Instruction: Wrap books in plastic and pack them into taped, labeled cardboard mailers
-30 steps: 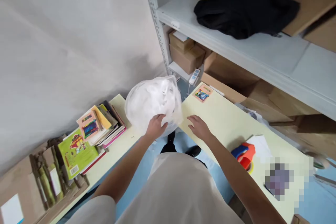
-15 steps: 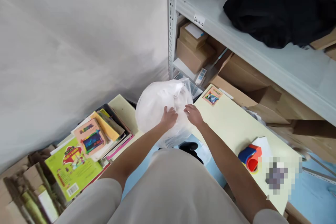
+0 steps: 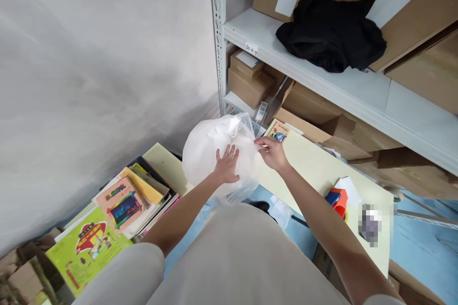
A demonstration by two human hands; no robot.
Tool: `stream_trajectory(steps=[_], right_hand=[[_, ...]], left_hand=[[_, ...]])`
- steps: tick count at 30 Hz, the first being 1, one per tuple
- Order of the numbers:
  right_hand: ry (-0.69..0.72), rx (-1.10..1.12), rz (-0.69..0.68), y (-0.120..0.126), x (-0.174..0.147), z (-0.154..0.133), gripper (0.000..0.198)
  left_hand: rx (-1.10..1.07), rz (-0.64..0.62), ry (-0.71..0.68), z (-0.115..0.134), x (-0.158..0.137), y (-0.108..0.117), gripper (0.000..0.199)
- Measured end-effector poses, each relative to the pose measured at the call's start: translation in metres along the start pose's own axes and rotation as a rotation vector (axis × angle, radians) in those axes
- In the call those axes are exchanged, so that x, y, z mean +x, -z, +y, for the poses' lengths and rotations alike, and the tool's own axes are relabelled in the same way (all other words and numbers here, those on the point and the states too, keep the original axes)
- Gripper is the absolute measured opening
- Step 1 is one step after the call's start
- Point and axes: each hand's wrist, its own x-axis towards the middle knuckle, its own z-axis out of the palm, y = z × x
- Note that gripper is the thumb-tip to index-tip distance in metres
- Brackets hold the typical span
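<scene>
A puffed-out, translucent white plastic bag (image 3: 202,150) stands between the two pale tabletops, directly in front of me. My left hand (image 3: 226,167) lies on its near side with the fingers spread. At the bag's right edge, my right hand (image 3: 272,153) pinches a bit of the thin plastic between thumb and fingertips. What the bag contains cannot be made out through the film.
Left, books and a green booklet (image 3: 86,243) are stacked on a table. The right table (image 3: 311,167) bears a small picture card (image 3: 279,132) and a red-and-blue object (image 3: 338,201). Behind rises a metal shelf (image 3: 257,28) with cardboard boxes and black cloth (image 3: 332,33).
My left hand has opened from curled fingers to a flat spread on the bag. My right hand has shifted to the bag's right edge and pinches it. The view has tilted upward.
</scene>
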Motion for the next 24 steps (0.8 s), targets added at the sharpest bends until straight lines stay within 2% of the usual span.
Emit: stream_trajectory(steps=[3, 6, 9, 11, 13, 15, 18, 21, 23, 24], right_hand=[[-0.129, 0.115, 0.147, 0.001, 0.006, -0.013, 0.02], [-0.173, 0.236, 0.22, 0.006, 0.011, -0.03, 0.02], [-0.135, 0.343, 0.27, 0.015, 0.012, -0.05, 0.016], [-0.075, 0.386, 0.328, 0.023, 0.012, -0.063, 0.014], [0.004, 0.396, 0.398, 0.032, 0.011, -0.075, 0.013], [0.067, 0.387, 0.436, 0.042, 0.01, -0.083, 0.014], [0.12, 0.372, 0.477, 0.062, 0.006, -0.09, 0.016], [0.189, 0.387, 0.565, 0.087, 0.0, -0.091, 0.017], [0.206, 0.482, 0.64, 0.106, -0.008, -0.089, 0.013], [0.185, 0.56, 0.683, 0.115, -0.013, -0.086, 0.011]], left_hand=[[0.042, -0.063, 0.027, 0.002, -0.005, 0.006, 0.111], [0.013, -0.03, 0.095, 0.002, -0.005, 0.007, 0.12], [-0.058, 0.088, 0.175, 0.008, -0.001, 0.009, 0.124], [-0.142, 0.118, 0.239, 0.016, 0.005, 0.014, 0.125], [-0.234, 0.153, 0.288, 0.027, 0.011, 0.022, 0.123], [-0.298, 0.252, 0.296, 0.038, 0.017, 0.034, 0.122], [-0.357, 0.423, 0.204, 0.052, 0.027, 0.055, 0.121], [-0.402, 0.477, -0.02, 0.059, 0.039, 0.073, 0.125], [-0.436, 0.534, -0.144, 0.059, 0.05, 0.082, 0.129], [-0.467, 0.584, -0.162, 0.059, 0.058, 0.086, 0.128]])
